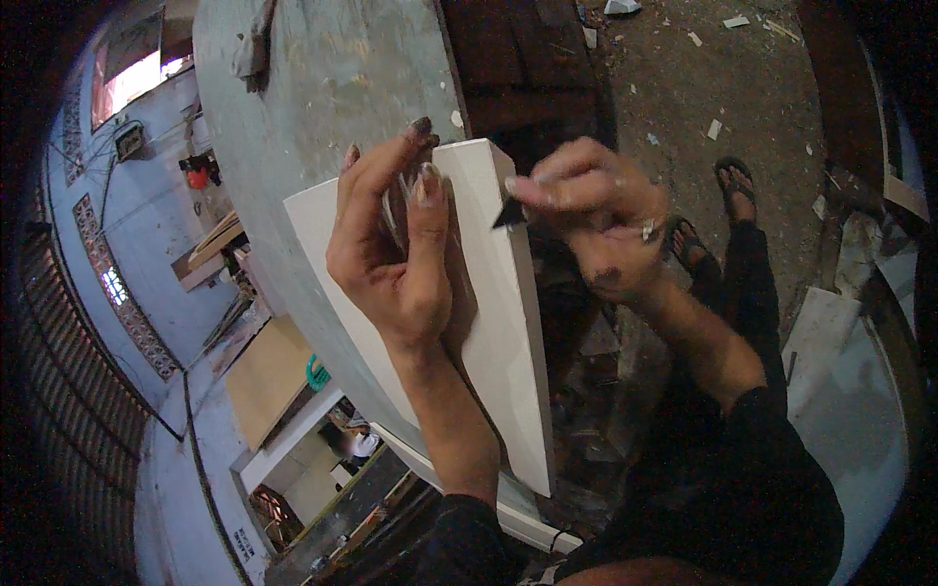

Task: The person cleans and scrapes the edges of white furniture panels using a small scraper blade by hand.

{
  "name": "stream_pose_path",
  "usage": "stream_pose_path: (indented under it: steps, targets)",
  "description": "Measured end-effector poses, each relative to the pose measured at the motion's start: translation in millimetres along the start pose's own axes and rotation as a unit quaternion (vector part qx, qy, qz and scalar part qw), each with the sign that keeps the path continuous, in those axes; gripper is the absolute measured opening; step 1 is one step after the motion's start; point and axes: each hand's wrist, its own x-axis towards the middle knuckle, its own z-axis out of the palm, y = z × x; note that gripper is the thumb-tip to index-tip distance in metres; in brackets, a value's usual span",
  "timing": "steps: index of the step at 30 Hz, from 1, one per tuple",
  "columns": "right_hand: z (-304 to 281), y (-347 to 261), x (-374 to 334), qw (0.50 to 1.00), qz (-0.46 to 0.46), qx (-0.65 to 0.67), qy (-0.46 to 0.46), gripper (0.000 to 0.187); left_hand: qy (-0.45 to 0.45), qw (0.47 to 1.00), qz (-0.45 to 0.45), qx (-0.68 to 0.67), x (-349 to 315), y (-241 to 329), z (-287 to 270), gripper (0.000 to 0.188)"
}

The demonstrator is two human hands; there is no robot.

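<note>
White board point(498, 322) under left hand point(396, 259), blade point(508, 213) pinched right.

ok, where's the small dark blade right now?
In the head view, right of centre: the small dark blade is pinched in the right hand, its tip against the right edge of the white board that the left hand presses down.

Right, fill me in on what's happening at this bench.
A person is working a flat white rectangular board that lies on a grey, scuffed worktable. The left hand presses down on the board's top face, fingers spread. The right hand pinches a small dark triangular blade against the board's right edge, near its far corner. White scraps litter the dirt floor beyond.
</note>
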Motion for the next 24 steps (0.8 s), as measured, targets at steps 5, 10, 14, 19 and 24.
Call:
stream_pose_path:
  steps: [5, 10, 14, 19, 24]
  targets:
    - [-4, 0, -13, 1.0, 0.008, 0.006, -0.005, 0.026, 0.004, 1.0, 0.005, -0.002, 0, -2, 2, 0.028]
    - [1, -2, 14, 0.994, 0.072, 0.023, 0.083, 0.02, 0.005, 1.0, 0.018, -0.004, 1, -3, 4, 0.027]
    - [2, 9, 20, 0.999, -0.013, 0.019, 0.049, 0.025, 0.021, 0.997, -0.007, -0.076, -1, -1, 11, 0.028]
    - [-2, 0, -11, 0.999, 0.022, -0.015, 0.019, 0.031, 0.041, 0.99, -0.043, -0.131, 0, -1, 13, 0.029]
    - [-11, -11, -56, 0.996, 0.005, -0.021, -0.086, 0.04, 0.032, 0.99, -0.01, -0.136, 1, -3, 13, 0.029]
